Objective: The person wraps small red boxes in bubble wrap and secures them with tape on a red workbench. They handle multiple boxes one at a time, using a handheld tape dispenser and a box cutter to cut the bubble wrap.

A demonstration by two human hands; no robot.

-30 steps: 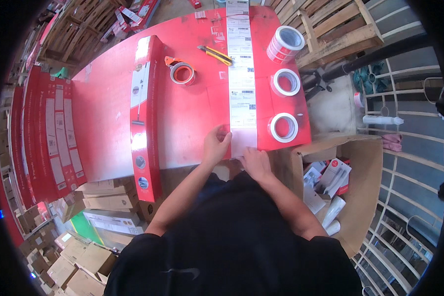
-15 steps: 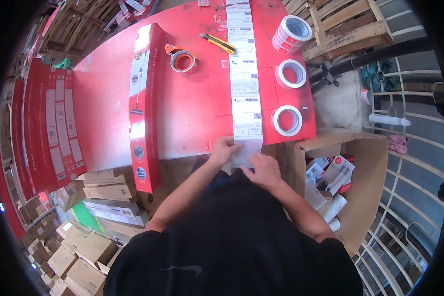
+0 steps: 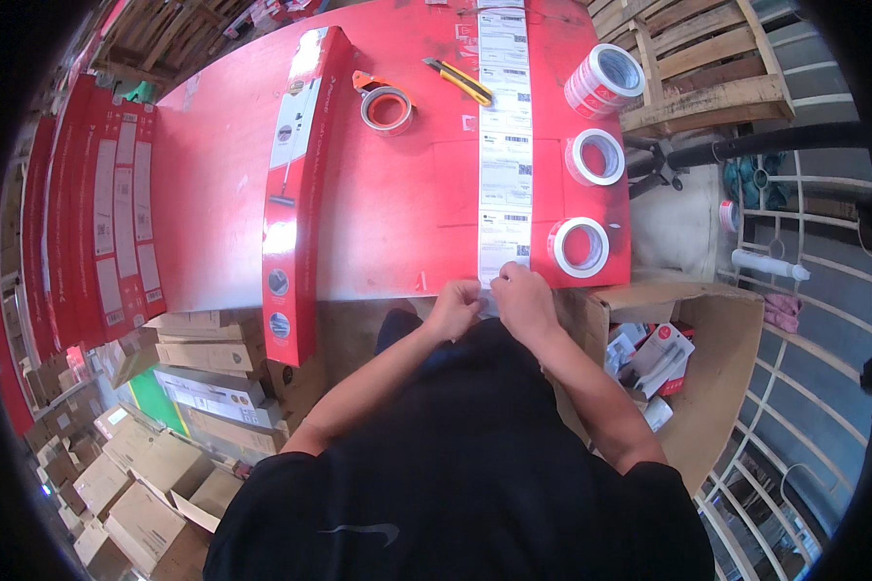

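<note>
A long strip of white shipping labels (image 3: 505, 179) runs down the red table (image 3: 388, 213) and over its near edge. My left hand (image 3: 455, 310) is closed on the strip's near end, at its left side. Close beside it, my right hand (image 3: 523, 298) pinches the strip's right edge, with knuckles up. Both hands hide most of that near end. Left of them, a long red and white printed carton (image 3: 300, 194) lies across the table and juts past its near edge.
Farther off lie a yellow utility knife (image 3: 463, 83) and an orange tape dispenser (image 3: 388, 108). Tape rolls (image 3: 581, 247) line the right side. An open cardboard box (image 3: 717, 387) stands at right, red cartons (image 3: 102, 213) at left, brown boxes (image 3: 155, 523) below.
My right hand has risen from below the strip's end to its right edge, and its fingers have closed. The hands now cover more of the near end. The view has shifted slightly.
</note>
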